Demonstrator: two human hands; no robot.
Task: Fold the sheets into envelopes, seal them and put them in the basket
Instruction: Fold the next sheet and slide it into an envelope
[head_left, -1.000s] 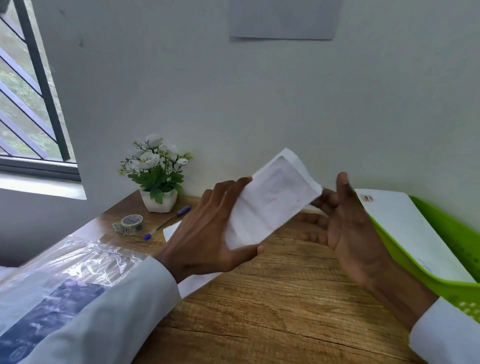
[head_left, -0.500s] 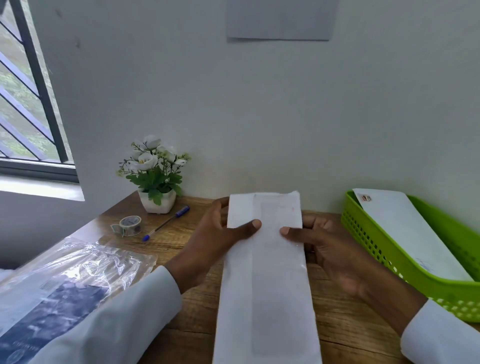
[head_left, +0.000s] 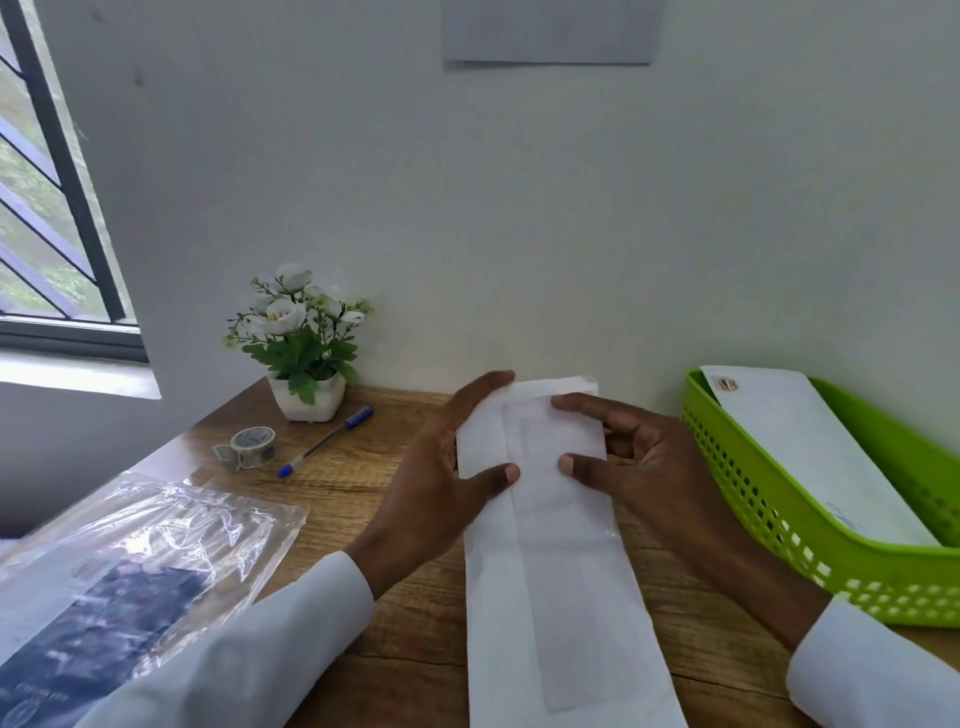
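A long white folded sheet (head_left: 561, 582) lies lengthwise on the wooden desk (head_left: 395, 519), running from the wall toward me. My left hand (head_left: 441, 483) grips its far left edge, thumb on top. My right hand (head_left: 634, 457) holds the far right edge, thumb and forefinger pressing on the paper. A green plastic basket (head_left: 769, 519) stands at the right with a white envelope (head_left: 810, 452) lying in it.
A potted white flower (head_left: 301, 343) stands by the wall at the left. A tape roll (head_left: 252, 444) and a blue pen (head_left: 327, 439) lie in front of it. A clear plastic packet (head_left: 130, 561) covers the near left of the desk.
The sheet, held up and tilted by my left hand a second ago, now lies flat on the desk. Both hands have moved to its far end and press on it.
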